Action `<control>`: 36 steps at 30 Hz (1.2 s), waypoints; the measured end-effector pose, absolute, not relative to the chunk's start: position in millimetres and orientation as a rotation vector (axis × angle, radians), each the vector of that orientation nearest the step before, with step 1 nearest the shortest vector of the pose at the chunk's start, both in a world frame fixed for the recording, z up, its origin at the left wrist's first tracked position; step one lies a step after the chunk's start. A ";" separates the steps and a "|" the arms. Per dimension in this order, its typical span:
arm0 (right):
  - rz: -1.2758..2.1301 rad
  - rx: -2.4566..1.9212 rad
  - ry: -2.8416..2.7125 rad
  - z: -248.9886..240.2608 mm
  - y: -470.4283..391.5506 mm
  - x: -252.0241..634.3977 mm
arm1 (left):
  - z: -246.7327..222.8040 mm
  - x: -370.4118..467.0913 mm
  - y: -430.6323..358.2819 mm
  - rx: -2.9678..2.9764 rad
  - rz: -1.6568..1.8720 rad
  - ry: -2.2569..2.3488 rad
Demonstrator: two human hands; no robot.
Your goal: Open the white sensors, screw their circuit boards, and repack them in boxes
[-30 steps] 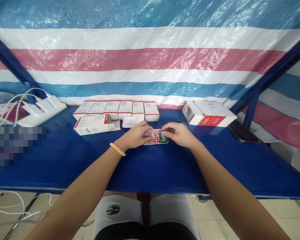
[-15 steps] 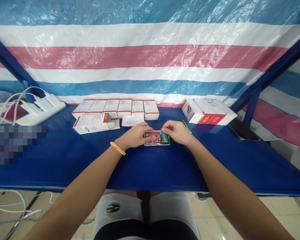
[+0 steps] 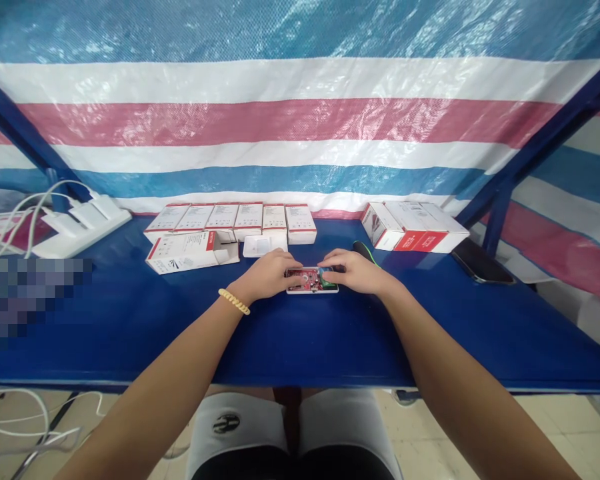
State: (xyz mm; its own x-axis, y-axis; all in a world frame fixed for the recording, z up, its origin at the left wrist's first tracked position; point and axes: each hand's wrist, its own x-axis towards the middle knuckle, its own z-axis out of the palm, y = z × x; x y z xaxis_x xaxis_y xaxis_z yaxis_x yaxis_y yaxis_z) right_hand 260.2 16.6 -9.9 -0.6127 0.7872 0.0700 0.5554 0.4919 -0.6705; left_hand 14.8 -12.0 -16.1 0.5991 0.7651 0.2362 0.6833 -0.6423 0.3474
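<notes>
A small white case with a red circuit board [image 3: 309, 281] in it lies on the blue table, and a green part sits at its right end. My left hand [image 3: 267, 274] grips the case's left end, thumb over the board and fingers along the far edge. On the right end, my right hand [image 3: 353, 270] holds the case, its thumb on the green part and fingertips at the far edge. Just behind my left hand lies a white cover [image 3: 258, 245].
Several white and red boxes [image 3: 300, 223] stand at the back, with an open box [image 3: 190, 252] before them. More boxes [image 3: 415, 227] and a dark phone [image 3: 481, 261] are at right. A black-green tool [image 3: 364, 252] lies behind my right hand. A power strip [image 3: 83, 227] is at left.
My right hand has gone from pinching at the case's far edge to spreading over its right end, thumb on the green part. The view has tilted slightly.
</notes>
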 end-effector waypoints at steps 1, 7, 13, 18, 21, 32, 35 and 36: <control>0.856 -1.123 -2.376 -10.9 17.4 260.2 | -16.3 14.4 -11.8 2.607 0.553 1.204; 0.851 -1.163 -2.309 -17.5 19.8 260.0 | -15.8 6.3 -9.4 2.567 0.740 1.356; 0.943 -1.072 -2.217 -15.5 17.0 260.5 | -13.9 3.8 -8.8 2.560 0.641 1.302; 1.016 -1.030 -2.188 -13.5 16.0 259.5 | -12.6 7.1 -8.6 2.532 0.595 1.255; 0.990 -1.062 -2.223 -13.1 16.0 259.2 | -12.6 8.4 -8.5 2.525 0.590 1.258; 0.655 -1.139 -2.118 -8.7 14.1 261.0 | -6.5 -21.5 -2.4 2.508 0.605 1.797; 0.592 -1.154 -2.142 -8.3 13.7 260.9 | -9.4 -24.0 -0.4 2.542 0.499 1.852; 0.585 -1.155 -2.153 -8.2 13.6 260.8 | -9.9 -24.1 0.1 2.545 0.500 1.855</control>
